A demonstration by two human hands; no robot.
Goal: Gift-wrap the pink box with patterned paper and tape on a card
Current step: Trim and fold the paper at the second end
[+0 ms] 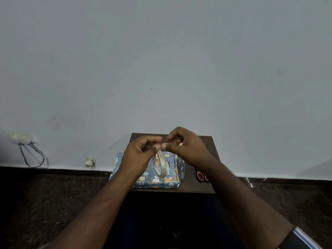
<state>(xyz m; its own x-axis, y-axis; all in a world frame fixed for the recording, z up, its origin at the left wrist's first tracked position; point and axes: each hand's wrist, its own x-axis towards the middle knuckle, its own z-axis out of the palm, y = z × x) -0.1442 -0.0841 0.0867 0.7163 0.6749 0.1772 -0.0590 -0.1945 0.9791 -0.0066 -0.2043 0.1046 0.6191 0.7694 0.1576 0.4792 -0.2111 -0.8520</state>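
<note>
Nearest, left hand (139, 155) and right hand (185, 143), fingertips pinching the clear tape roll (159, 166) just below them. Likely trouble: strip twisting, sticking to itself. Farther below, animal-patterned blue wrapped box (158, 178); red-handled scissors (202, 176) right.

A plain grey wall (161, 60) meets a dark speckled floor (53, 203); a socket (19, 136) with hanging cables sits low left.

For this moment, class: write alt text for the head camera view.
Two hands, left and right, pick at a tape roll held above a box wrapped in animal-print paper on a small dark table. Red-handled scissors lie to the right.
</note>
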